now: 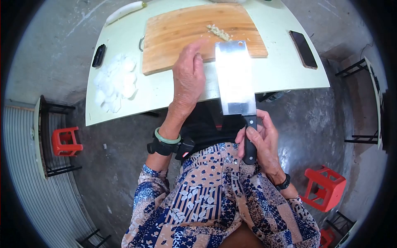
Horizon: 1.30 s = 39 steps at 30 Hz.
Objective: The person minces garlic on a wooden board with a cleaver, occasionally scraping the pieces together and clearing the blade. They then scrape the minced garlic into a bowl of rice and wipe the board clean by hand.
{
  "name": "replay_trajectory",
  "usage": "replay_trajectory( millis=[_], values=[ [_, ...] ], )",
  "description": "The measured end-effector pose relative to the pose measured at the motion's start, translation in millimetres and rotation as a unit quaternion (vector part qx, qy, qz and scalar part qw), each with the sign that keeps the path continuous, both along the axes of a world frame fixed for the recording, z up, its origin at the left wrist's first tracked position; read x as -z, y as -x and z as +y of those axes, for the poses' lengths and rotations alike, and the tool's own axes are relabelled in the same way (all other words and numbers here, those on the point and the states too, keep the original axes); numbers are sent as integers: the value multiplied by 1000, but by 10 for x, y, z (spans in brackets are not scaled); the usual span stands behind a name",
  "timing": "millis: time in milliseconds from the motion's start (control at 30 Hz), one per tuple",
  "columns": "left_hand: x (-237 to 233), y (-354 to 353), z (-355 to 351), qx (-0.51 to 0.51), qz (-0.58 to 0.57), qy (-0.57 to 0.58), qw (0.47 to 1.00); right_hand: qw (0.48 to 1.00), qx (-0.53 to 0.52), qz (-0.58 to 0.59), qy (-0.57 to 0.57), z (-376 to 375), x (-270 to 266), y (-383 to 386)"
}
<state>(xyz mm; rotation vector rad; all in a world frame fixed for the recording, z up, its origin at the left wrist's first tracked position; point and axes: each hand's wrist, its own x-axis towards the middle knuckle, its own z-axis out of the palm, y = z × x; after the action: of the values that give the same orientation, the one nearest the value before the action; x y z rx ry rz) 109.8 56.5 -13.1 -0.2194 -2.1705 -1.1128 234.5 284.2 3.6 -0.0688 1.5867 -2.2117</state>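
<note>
My right hand (264, 142) is wrapped round the black handle of a cleaver (235, 76), in front of my body. Its broad, shiny blade points away from me, and the tip overlaps the near edge of a wooden cutting board (178, 31). My left hand (189, 74) hovers at the board's near edge, left of the blade, with fingers stretched forward and nothing in them. A small line of chopped pale pieces (219, 32) lies on the board just beyond the cleaver's tip.
Left of the board, thin white slices (118, 82) lie in a heap on the pale table (165, 91). A long white radish (125, 12) rests at the far left, above a small black object (99, 56). A phone (303, 49) lies at the right. Red stools (324, 188) stand on the floor.
</note>
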Motion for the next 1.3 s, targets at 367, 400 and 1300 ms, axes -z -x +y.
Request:
replay_trajectory(
  millis=[367,400,1300],
  values=[
    [141,-69,-119,-30,-81,62,994,996,-23,-56,-58,177,-98,48],
    [148,-54,-114,-30,-85,74,993,996,-25,-61,-63,159,-109,63],
    [99,76,-61,-10,-35,70,997,995,-21,-40,-84,158,-243,153]
  ],
)
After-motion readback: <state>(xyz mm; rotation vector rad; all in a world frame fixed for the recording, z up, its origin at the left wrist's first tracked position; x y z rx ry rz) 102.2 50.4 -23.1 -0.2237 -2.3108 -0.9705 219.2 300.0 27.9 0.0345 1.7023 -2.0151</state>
